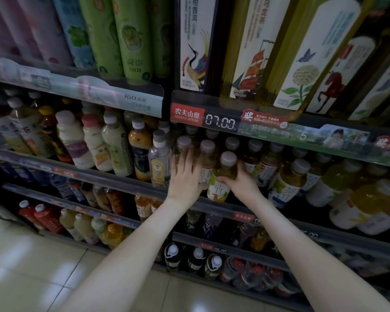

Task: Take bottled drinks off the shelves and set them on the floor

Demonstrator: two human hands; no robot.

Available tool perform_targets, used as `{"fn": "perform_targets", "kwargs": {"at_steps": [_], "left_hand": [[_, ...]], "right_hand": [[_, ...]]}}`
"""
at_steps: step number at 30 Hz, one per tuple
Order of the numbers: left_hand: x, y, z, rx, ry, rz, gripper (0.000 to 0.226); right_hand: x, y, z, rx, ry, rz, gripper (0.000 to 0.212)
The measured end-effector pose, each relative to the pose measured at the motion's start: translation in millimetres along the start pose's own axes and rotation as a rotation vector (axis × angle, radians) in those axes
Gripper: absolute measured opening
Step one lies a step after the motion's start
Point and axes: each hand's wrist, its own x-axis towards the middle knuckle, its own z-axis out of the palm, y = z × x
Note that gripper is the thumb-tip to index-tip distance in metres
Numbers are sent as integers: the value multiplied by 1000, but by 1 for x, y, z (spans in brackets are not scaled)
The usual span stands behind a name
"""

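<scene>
Gripping a tea bottle (220, 190) below its neck with curled fingers, the right hand (242, 182) holds it at the shelf (113, 180) edge, centre of the frame. The left hand (186, 174) lies just left of it, fingers straight, touching the next bottle (183, 143).

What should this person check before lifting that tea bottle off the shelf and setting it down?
1. right hand wrapped round the tea bottle: ok.
2. grey cap on the bottle: ok.
3. left hand holding something: not ok, its fingers lie flat against the neighbouring bottles.
4. Bottle base clear of the shelf rail: cannot tell.
5. Bare floor to set it on: ok.
</scene>
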Motion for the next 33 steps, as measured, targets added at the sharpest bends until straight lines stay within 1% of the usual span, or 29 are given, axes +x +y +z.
{"fn": "perform_targets", "kwargs": {"at_steps": [2, 5, 8, 9, 11, 13, 15, 16, 17, 20, 22, 24, 27, 29, 31, 33], "left_hand": [[0, -3, 4, -30, -48, -29, 104], [0, 3, 13, -77, -44, -78, 100], [-4, 16, 20, -90, -25, -105, 94], [-6, 20, 23, -97, -11, -99, 91], [-19, 28, 33, -126, -10, -56, 89], [-45, 32, 45, -133, -34, 56, 91], [-81, 33, 59, -165, -142, 221, 91], [-101, 33, 67, -182, -216, 256, 90], [-120, 32, 75, -197, -290, 237, 88], [-175, 38, 102, -272, -479, 5, 76], [-214, 49, 133, -280, -609, -136, 66], [-257, 59, 175, -285, -734, -270, 62], [-325, 78, 251, -329, -799, -407, 60], [-369, 91, 301, -368, -868, -490, 61], [-408, 100, 351, -423, -873, -576, 60], [-441, 105, 398, -495, -861, -650, 59]], "right_hand": [[5, -2, -1, -22, 7, 48, 73], [3, 3, 1, -71, -29, 78, 74], [-8, 16, 8, -173, -37, 97, 57], [-14, 22, 11, -182, -23, 98, 57], [-30, 34, 16, -191, 7, 89, 67], [-50, 47, 18, -231, 5, 49, 72], [-72, 65, 22, -304, -26, -25, 67], [-84, 77, 25, -347, -47, -61, 63], [-96, 92, 30, -380, -75, -86, 60], [-131, 152, 57, -435, -241, -49, 53], [-156, 201, 79, -466, -367, 53, 52], [-182, 257, 103, -500, -470, 161, 52], [-222, 346, 143, -549, -564, 279, 51], [-246, 401, 174, -545, -587, 385, 53], [-263, 453, 212, -528, -598, 456, 56], [-271, 502, 255, -507, -595, 475, 63]]}}
